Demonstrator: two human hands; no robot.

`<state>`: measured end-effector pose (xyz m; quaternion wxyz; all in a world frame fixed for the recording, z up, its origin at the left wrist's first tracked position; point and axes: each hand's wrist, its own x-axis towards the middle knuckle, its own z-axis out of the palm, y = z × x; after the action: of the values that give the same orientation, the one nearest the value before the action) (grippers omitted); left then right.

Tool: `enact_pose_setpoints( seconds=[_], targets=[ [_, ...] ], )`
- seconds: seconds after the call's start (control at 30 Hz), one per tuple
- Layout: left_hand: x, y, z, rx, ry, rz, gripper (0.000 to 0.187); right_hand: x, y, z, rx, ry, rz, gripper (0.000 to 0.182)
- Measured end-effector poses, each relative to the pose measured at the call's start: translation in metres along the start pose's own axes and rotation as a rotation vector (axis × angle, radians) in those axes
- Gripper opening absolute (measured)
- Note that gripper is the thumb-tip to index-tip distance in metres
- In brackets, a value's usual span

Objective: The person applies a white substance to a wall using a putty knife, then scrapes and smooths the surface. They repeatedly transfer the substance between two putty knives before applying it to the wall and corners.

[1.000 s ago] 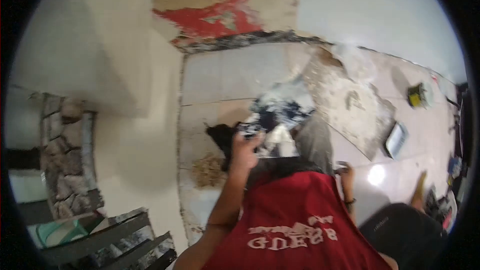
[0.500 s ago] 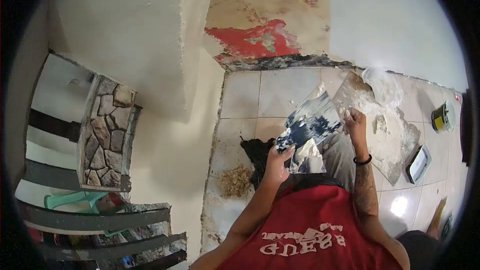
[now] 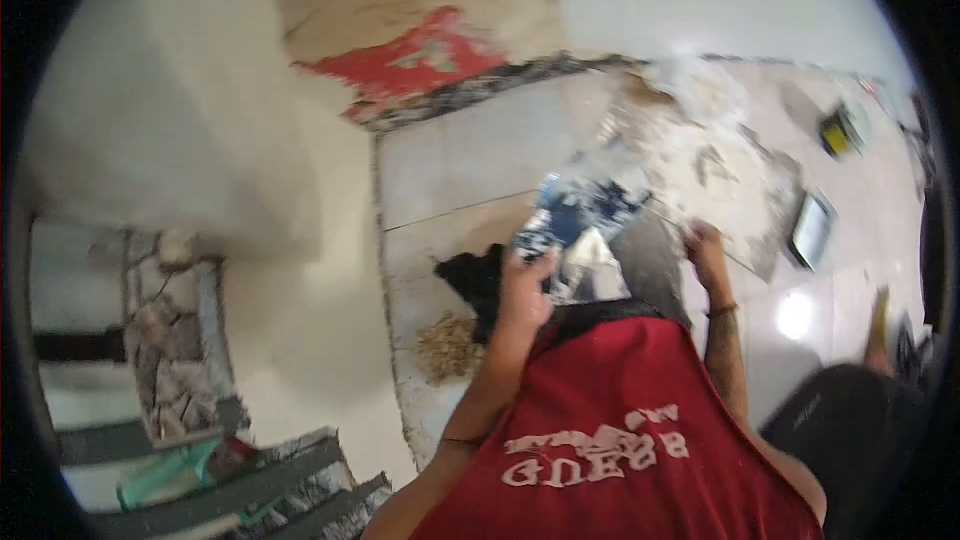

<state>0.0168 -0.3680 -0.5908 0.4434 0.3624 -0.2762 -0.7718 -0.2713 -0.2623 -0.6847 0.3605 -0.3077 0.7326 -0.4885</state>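
My left hand [image 3: 527, 290] is closed around the near edge of a broad dark flat sheet [image 3: 572, 220] smeared with white putty. Close to that hand, on a paler smeared surface, lies a thick lump of white putty [image 3: 593, 258]. To the right of the sheet my right hand [image 3: 706, 252] is curled closed, apart from the left. A thin dark line seems to run from its fingers toward the sheet, but blur hides what it is. Below both hands shows a grey trouser knee [image 3: 648, 258].
Black plastic [image 3: 474, 280] and a crumbly brown pile [image 3: 448, 348] lie on the left floor. A powder-covered board [image 3: 735, 180], clear plastic [image 3: 700, 90], a tray [image 3: 815, 230] and a yellow-labelled tub [image 3: 845, 130] are right. Another person's dark-clothed leg [image 3: 835, 415] is at lower right.
The view has shifted and tilted, so the wall and floor appear farther left and up. My right hand now sits lower beside the sheet; my left keeps its hold.
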Motion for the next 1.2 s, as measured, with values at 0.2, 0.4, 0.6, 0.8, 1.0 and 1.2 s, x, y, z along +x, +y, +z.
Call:
enact_pose_setpoints(
  seconds=[0.2, 0.4, 0.6, 0.8, 1.0, 1.2],
  targets=[
    [-0.001, 0.007, 0.019, 0.007, -0.129, 0.017, 0.043, 0.007, -0.09, 0.035, 0.397, -0.194, -0.212, 0.029],
    [-0.007, 0.009, 0.02, 0.072, -0.114, 0.036, 0.037, -0.004, -0.138, 0.054, 0.901, -0.564, -0.303, 0.063],
    [-0.004, 0.011, 0.017, 0.127, -0.082, -0.001, 0.039, -0.003, -0.153, 0.081, 0.749, -0.202, -0.19, 0.04],
    [-0.011, 0.031, 0.024, -0.049, 0.025, -0.035, 0.025, 0.001, -0.168, 0.042, 0.583, -0.097, -0.352, 0.046],
    [0.008, 0.046, 0.017, -0.169, 0.148, 0.05, 0.023, -0.04, -0.15, 0.048, 0.33, -0.193, -0.354, 0.041],
    [0.014, 0.044, 0.021, -0.132, 0.167, 0.063, 0.021, -0.057, -0.163, 0.067, 0.15, -0.343, -0.64, 0.039]
  ],
)
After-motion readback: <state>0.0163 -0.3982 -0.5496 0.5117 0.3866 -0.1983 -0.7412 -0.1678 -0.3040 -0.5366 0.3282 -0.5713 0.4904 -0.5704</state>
